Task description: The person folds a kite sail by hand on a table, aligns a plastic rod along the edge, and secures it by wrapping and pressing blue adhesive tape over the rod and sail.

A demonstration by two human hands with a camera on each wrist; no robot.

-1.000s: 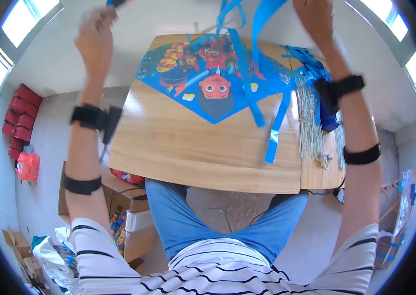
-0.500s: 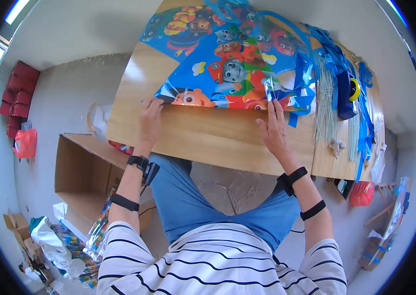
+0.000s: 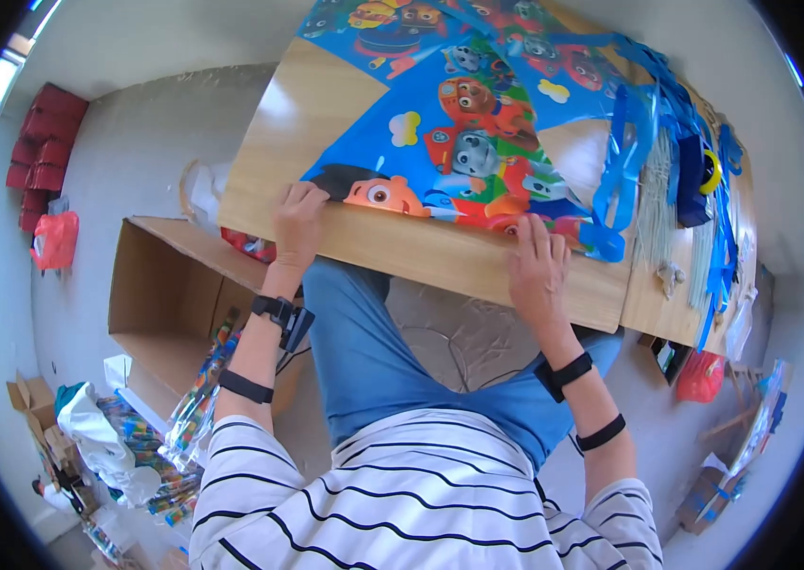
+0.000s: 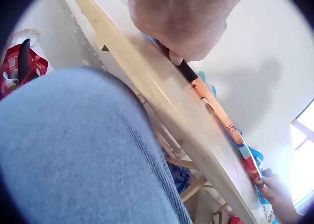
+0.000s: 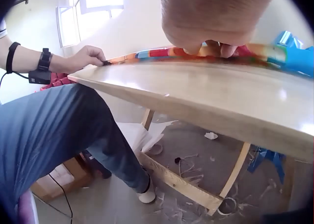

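A blue sheet printed with cartoon characters (image 3: 478, 104) lies on the wooden table (image 3: 402, 252), its near edge folded or rolled into a narrow strip. My left hand (image 3: 297, 228) pinches the dark left end of that edge, the thumb visible beside it in the left wrist view. Farther right along the same edge, my right hand (image 3: 539, 275) grips the sheet with bent fingers; its fingertips (image 5: 228, 50) meet the strip just above the tabletop. Blue ribbon strips (image 3: 620, 180) hang from the sheet's right side.
Thin pale sticks (image 3: 653, 209), a yellow tape roll (image 3: 711, 172) and more blue strips occupy the table's right side. An open cardboard box (image 3: 160, 294) stands on the floor at left, with red boxes (image 3: 46, 142) behind. My legs are beneath the table's near edge.
Both hands came down from the far side to the sheet's near edge. The sheet's near part has been turned, and the right fingers have bent onto the edge.
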